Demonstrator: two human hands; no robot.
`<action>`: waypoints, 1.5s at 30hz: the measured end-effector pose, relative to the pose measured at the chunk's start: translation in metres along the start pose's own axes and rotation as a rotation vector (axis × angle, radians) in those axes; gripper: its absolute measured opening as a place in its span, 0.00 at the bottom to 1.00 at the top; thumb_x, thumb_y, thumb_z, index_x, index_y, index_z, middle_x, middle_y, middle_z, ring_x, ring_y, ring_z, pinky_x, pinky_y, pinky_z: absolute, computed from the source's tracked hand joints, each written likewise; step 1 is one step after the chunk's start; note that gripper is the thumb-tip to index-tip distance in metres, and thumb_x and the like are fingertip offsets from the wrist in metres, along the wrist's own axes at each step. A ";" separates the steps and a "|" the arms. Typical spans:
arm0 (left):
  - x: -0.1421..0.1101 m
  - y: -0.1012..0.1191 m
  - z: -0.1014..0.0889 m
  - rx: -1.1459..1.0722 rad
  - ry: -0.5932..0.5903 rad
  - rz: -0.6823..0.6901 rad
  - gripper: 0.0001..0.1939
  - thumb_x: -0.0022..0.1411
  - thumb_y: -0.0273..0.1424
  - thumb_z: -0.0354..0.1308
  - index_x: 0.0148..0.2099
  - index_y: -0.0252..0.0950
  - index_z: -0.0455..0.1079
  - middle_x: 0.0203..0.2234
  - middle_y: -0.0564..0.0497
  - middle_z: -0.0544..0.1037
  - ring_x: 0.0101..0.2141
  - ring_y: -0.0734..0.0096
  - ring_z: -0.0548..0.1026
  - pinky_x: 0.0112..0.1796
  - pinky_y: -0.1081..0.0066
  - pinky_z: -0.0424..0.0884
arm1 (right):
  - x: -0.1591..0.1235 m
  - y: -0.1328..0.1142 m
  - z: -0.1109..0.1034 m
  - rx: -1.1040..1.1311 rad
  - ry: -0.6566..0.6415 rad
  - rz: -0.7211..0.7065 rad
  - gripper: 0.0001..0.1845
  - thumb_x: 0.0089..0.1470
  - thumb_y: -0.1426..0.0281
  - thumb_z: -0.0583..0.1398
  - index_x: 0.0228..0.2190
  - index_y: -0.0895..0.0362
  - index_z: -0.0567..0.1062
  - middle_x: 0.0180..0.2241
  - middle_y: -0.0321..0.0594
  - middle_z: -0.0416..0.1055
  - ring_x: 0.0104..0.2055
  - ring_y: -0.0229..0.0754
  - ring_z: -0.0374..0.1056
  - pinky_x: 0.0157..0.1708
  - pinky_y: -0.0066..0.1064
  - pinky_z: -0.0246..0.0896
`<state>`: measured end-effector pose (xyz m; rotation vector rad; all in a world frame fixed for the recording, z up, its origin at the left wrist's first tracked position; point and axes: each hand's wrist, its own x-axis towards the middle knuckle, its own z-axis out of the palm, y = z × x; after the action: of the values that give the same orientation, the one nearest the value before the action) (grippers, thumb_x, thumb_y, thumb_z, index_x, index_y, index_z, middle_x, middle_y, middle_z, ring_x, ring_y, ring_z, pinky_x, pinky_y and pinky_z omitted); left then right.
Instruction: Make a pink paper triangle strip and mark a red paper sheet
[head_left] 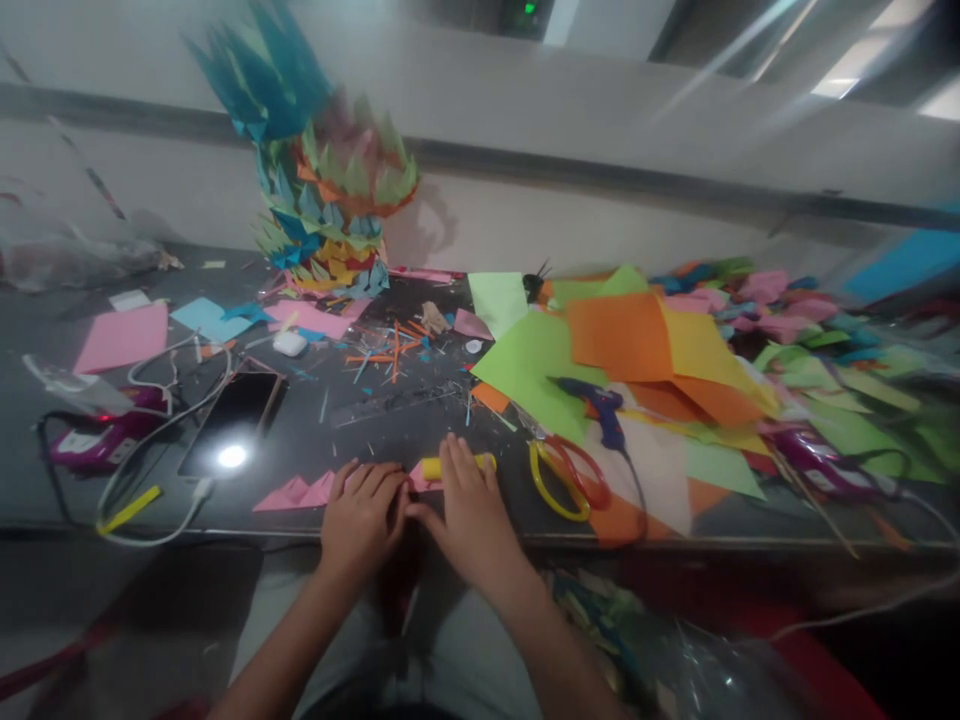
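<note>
Near the table's front edge, my left hand (365,512) lies on a strip of folded pink paper (300,492), its fingers curled and pressed together. To the right, my right hand (474,512) is closed over a small yellow roll (432,468), fingers across its top and thumb pointing at my left hand. The roll's ends show on both sides of those fingers; its middle is covered. A bit of pink paper shows between the hands, against the roll. Yellow- and red-handled scissors (559,480) lie just right of my right hand.
Behind stands a tall figure of folded coloured paper (322,190). A blue glue gun (604,405) rests on orange and green sheets (619,335). A phone (240,415) with its light on, white cables and a purple device (112,435) lie left; another purple device (817,460) sits right.
</note>
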<state>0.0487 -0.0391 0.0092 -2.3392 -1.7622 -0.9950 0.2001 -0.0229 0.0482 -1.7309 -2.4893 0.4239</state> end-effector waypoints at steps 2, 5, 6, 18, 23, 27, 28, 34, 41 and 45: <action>0.000 0.000 -0.001 -0.010 -0.016 0.001 0.08 0.60 0.27 0.50 0.38 0.39 0.70 0.37 0.51 0.78 0.37 0.65 0.73 0.48 0.58 0.58 | 0.008 0.000 0.001 -0.010 0.026 0.002 0.43 0.56 0.49 0.44 0.60 0.70 0.49 0.62 0.54 0.41 0.65 0.51 0.36 0.60 0.49 0.33; 0.001 0.000 -0.001 -0.010 -0.012 -0.001 0.08 0.60 0.27 0.50 0.37 0.39 0.70 0.36 0.51 0.78 0.36 0.65 0.74 0.48 0.59 0.58 | 0.002 0.001 0.009 -0.037 0.049 -0.007 0.43 0.56 0.49 0.43 0.60 0.71 0.49 0.62 0.54 0.39 0.65 0.51 0.35 0.61 0.48 0.33; 0.001 0.000 -0.001 -0.005 -0.006 -0.003 0.08 0.60 0.27 0.50 0.37 0.39 0.70 0.36 0.51 0.78 0.36 0.65 0.74 0.48 0.59 0.58 | -0.004 0.001 0.013 -0.047 0.056 -0.011 0.43 0.56 0.48 0.43 0.60 0.70 0.48 0.63 0.54 0.39 0.65 0.51 0.35 0.61 0.48 0.33; 0.000 -0.002 0.001 0.012 0.002 -0.004 0.08 0.60 0.28 0.50 0.36 0.39 0.71 0.36 0.52 0.78 0.36 0.66 0.73 0.48 0.59 0.58 | -0.043 0.001 0.031 -0.095 0.026 0.012 0.42 0.56 0.47 0.39 0.61 0.63 0.45 0.63 0.52 0.40 0.64 0.54 0.36 0.56 0.64 0.23; 0.000 -0.002 0.000 0.014 0.006 -0.001 0.08 0.60 0.28 0.50 0.37 0.39 0.71 0.36 0.52 0.78 0.36 0.67 0.74 0.48 0.60 0.57 | -0.003 0.007 0.010 -0.031 -0.006 0.005 0.38 0.58 0.51 0.40 0.61 0.62 0.44 0.63 0.50 0.42 0.65 0.49 0.36 0.58 0.59 0.25; 0.001 -0.001 -0.001 0.020 0.004 -0.001 0.07 0.60 0.28 0.50 0.37 0.39 0.70 0.36 0.52 0.78 0.36 0.67 0.74 0.48 0.60 0.57 | 0.011 0.008 0.009 -0.023 0.043 0.001 0.37 0.59 0.52 0.40 0.61 0.63 0.45 0.62 0.51 0.43 0.65 0.49 0.36 0.58 0.57 0.22; 0.001 -0.001 -0.001 0.019 0.002 -0.002 0.07 0.60 0.28 0.51 0.37 0.38 0.70 0.36 0.52 0.78 0.36 0.67 0.74 0.48 0.60 0.57 | 0.010 0.008 0.011 -0.026 0.054 0.001 0.37 0.59 0.52 0.40 0.61 0.63 0.45 0.62 0.51 0.43 0.65 0.49 0.36 0.58 0.57 0.22; 0.000 -0.001 0.000 0.009 0.003 -0.012 0.07 0.60 0.28 0.51 0.37 0.39 0.70 0.37 0.53 0.78 0.37 0.67 0.73 0.49 0.60 0.57 | -0.033 0.008 0.024 -0.059 0.078 -0.022 0.38 0.58 0.51 0.42 0.61 0.61 0.46 0.62 0.49 0.46 0.64 0.50 0.40 0.58 0.55 0.23; 0.000 -0.001 0.001 -0.001 0.000 -0.015 0.08 0.60 0.28 0.51 0.37 0.39 0.71 0.36 0.52 0.78 0.37 0.67 0.73 0.49 0.60 0.57 | -0.050 0.022 0.024 0.021 0.360 -0.076 0.17 0.61 0.68 0.47 0.47 0.53 0.70 0.45 0.40 0.71 0.47 0.41 0.64 0.57 0.42 0.36; 0.002 0.001 -0.004 -0.021 -0.025 -0.036 0.07 0.60 0.28 0.51 0.37 0.39 0.71 0.36 0.53 0.78 0.37 0.67 0.73 0.50 0.58 0.55 | -0.036 0.026 0.015 0.035 0.374 -0.116 0.14 0.59 0.69 0.50 0.43 0.54 0.72 0.41 0.41 0.71 0.45 0.42 0.64 0.53 0.40 0.45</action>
<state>0.0477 -0.0393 0.0140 -2.3506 -1.8183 -0.9974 0.2329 -0.0505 0.0297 -1.4813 -2.2808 0.1179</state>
